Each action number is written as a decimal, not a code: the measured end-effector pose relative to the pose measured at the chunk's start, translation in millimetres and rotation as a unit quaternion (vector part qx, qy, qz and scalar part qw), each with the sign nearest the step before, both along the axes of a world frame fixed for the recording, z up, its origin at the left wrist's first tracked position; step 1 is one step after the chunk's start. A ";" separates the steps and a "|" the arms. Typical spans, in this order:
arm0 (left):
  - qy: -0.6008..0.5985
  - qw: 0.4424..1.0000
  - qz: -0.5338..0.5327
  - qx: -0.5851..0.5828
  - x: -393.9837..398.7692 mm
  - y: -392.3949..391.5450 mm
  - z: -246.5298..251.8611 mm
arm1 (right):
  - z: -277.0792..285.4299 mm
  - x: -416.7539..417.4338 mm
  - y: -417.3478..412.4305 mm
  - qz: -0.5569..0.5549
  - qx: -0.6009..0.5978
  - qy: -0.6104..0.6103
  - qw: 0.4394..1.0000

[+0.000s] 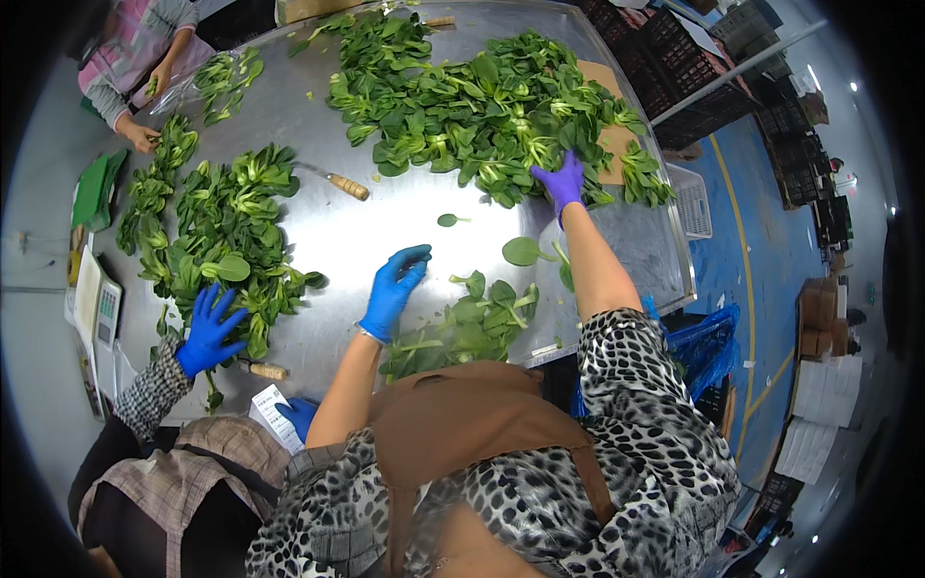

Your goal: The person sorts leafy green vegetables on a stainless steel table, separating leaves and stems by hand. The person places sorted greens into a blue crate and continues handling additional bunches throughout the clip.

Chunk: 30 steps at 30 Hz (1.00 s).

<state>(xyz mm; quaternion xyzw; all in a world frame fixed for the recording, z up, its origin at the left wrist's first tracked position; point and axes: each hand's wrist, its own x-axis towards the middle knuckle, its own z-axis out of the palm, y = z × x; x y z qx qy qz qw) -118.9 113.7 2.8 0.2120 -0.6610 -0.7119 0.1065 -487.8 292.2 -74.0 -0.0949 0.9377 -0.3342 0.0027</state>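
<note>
My left hand [396, 289], in a blue glove, hovers over the metal table [332, 238] with its fingers curled and nothing seen in it. Stretched forward, my right hand [562, 182] in a purple glove touches the near edge of a large pile of leafy green bok choy [462, 108]; whether its fingers grip a plant cannot be told. Between my arms lie single loose leaves [522, 251]. More loose leaves [470, 325] are heaped at the table's near edge, close to my brown apron [477, 426].
A knife with a wooden handle [348, 186] lies beside the left pile of greens [231, 217]. At left, a co-worker's blue-gloved hand [212, 329] is over that pile, near another wooden handle [267, 371] and a scale [107, 311]. Another person's hands [141, 136] work at the far left.
</note>
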 end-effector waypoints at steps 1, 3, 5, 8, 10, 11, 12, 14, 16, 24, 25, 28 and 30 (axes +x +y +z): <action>-0.006 0.995 -0.013 -0.102 -5.7 -0.5 -8.8 | 4.6 5.8 -2.4 0.003 -0.012 -0.011 1.000; 0.001 0.966 -0.034 -0.255 -23.5 -0.4 -28.8 | 4.5 17.5 -2.4 0.015 0.009 0.038 0.999; 0.027 0.931 -0.042 -0.360 -46.7 0.5 -48.5 | -1.6 23.0 1.4 0.044 -0.003 0.065 0.997; 0.034 0.905 -0.101 -0.411 -79.0 13.7 -79.6 | 3.8 45.4 -4.6 0.084 -0.033 0.078 0.993; 0.027 0.858 -0.185 -0.478 -89.2 32.1 -88.4 | 10.6 64.0 -8.0 0.099 -0.058 0.077 0.990; 0.024 0.842 -0.228 -0.488 -89.5 42.3 -86.4 | 13.9 76.0 -11.0 0.098 -0.054 0.069 0.991; 0.055 0.846 -0.251 -0.467 -85.8 52.5 -88.1 | 14.2 87.6 -12.6 0.110 -0.061 0.073 0.989; 0.092 0.831 -0.298 -0.460 -69.3 72.4 -96.4 | 17.7 116.5 -21.8 0.129 -0.078 0.046 0.988; 0.124 0.815 -0.326 -0.463 -50.5 87.8 -91.9 | 15.6 149.5 -33.9 0.128 -0.085 0.026 0.988; 0.124 0.913 -0.341 -0.185 4.8 100.8 -86.6 | 43.1 276.8 -74.7 0.187 -0.116 -0.071 0.973; 0.089 0.920 -0.351 -0.150 5.6 92.7 -75.3 | 48.2 276.9 -70.8 0.217 -0.118 -0.052 0.968; 0.057 0.942 -0.272 -0.187 15.8 77.3 -63.2 | 58.1 258.0 -45.0 0.262 -0.170 -0.036 0.949; 0.113 0.955 -0.195 -0.194 16.8 69.6 -40.1 | 58.8 229.6 -22.1 0.181 -0.273 -0.061 0.943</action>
